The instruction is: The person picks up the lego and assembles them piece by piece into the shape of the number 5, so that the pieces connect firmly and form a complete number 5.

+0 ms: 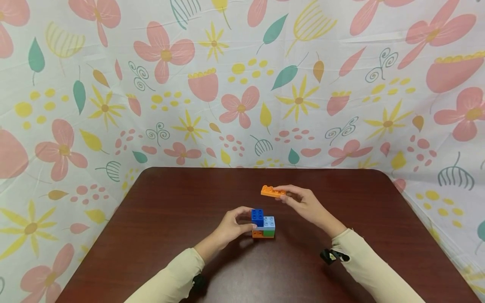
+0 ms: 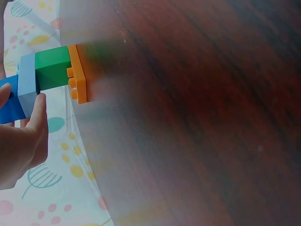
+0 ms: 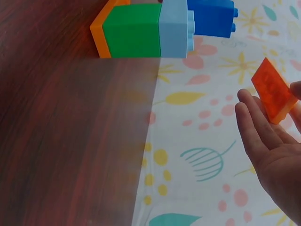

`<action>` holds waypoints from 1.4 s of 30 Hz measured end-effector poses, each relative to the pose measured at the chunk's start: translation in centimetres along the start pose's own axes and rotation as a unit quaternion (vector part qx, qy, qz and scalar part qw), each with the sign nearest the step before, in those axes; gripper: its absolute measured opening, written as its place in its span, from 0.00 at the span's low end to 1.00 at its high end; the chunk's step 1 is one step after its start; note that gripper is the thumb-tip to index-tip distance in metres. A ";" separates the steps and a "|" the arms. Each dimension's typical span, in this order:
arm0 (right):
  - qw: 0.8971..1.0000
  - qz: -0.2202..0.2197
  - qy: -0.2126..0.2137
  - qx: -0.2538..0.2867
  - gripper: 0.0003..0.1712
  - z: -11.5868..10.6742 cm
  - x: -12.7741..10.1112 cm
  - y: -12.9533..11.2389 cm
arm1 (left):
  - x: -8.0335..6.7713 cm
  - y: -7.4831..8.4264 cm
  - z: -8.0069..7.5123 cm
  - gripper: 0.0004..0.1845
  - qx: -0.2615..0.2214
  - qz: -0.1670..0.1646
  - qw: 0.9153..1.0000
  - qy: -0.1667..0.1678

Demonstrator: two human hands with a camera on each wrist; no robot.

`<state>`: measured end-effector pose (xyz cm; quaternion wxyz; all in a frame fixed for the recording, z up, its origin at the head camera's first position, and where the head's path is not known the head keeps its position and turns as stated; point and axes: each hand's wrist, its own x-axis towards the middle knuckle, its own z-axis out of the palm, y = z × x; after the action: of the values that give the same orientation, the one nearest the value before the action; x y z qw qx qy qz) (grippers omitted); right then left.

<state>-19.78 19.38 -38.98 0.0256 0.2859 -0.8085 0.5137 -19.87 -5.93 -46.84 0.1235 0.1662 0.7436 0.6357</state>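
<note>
A small stack of toy building bricks stands on the table. An orange plate (image 1: pixel 263 237) forms its base, with a green brick (image 1: pixel 269 232) on its right part. A light blue plate (image 1: pixel 269 221) lies across the green brick. On the left end of the light blue plate sits a dark blue brick (image 1: pixel 257 217), which my left hand (image 1: pixel 230 227) grips from the left; a fingertip lies along the light blue plate in the left wrist view. Higher up, behind and right of the stack, my right hand (image 1: pixel 305 205) pinches a flat orange brick (image 1: pixel 271 192) by its right end, studs upward.
The dark brown wooden table (image 1: pixel 159 206) extends to both sides of the stack. Behind and beside it hangs a white cloth (image 1: pixel 242 139) printed with flowers and leaves. A black wrist device (image 1: pixel 329 256) is strapped at the right sleeve.
</note>
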 end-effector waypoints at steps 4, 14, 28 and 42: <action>1.000 0.003 0.008 0.005 0.15 0.3 -0.2 0.7 | 0.0 0.0 0.0 0.20 0.001 -0.002 1.000 0.000; 0.999 0.014 0.037 -0.006 0.11 0.9 -0.6 -0.5 | 0.0 -0.2 0.0 0.20 0.005 0.012 1.000 0.001; 0.998 -0.001 0.051 -0.035 0.14 1.6 -0.6 -0.9 | -0.9 2.0 0.3 0.18 0.022 0.009 1.000 0.001; 0.996 -0.051 0.055 -0.038 0.15 2.7 -0.4 2.2 | -1.3 3.1 0.2 0.18 0.014 0.014 1.000 -0.002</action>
<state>-19.81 17.93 -42.17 0.1075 0.2969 -0.8091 0.4956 -18.29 -5.82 -43.88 0.1136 0.1795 0.7499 0.6265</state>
